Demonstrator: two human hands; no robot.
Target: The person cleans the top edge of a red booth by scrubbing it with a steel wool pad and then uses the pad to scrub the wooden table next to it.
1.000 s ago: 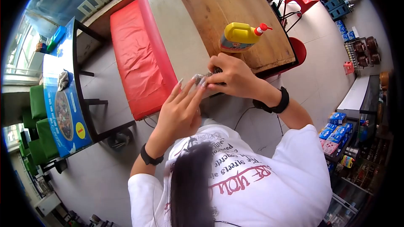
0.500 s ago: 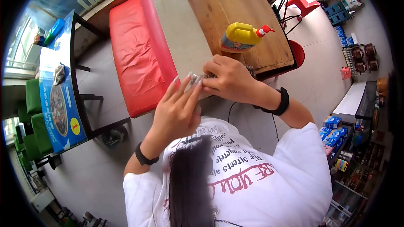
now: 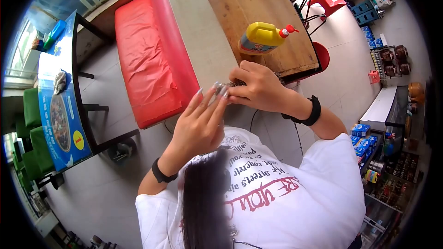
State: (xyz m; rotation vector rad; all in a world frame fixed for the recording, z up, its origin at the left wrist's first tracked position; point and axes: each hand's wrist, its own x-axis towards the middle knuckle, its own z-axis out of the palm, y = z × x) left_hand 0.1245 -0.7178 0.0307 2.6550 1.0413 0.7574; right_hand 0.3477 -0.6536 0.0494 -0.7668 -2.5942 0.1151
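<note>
My left hand (image 3: 199, 124) reaches to the near edge of the pale bench-like surface (image 3: 184, 16), fingers stretched and slightly apart. Its fingertips meet the fingers of my right hand (image 3: 260, 88), and small shiny spots show there, too small to tell apart. My right hand is closed, knuckles up, around a dark, glinting, mesh-like thing (image 3: 238, 82), mostly hidden by the fingers. Just beyond it, a yellow bottle (image 3: 262, 37) with a red pump top stands on the wooden table (image 3: 235, 0).
A red padded bench (image 3: 143, 60) lies to the left. Further left is a blue-topped table (image 3: 57, 110) with a crumpled cloth (image 3: 60, 82) and green seats beside it. Red stools stand beyond the wooden table, and shelves with blue packs (image 3: 362, 140) line the right.
Both hands have shifted slightly to the right in view, still together. The surroundings have moved a little left as the view turned.
</note>
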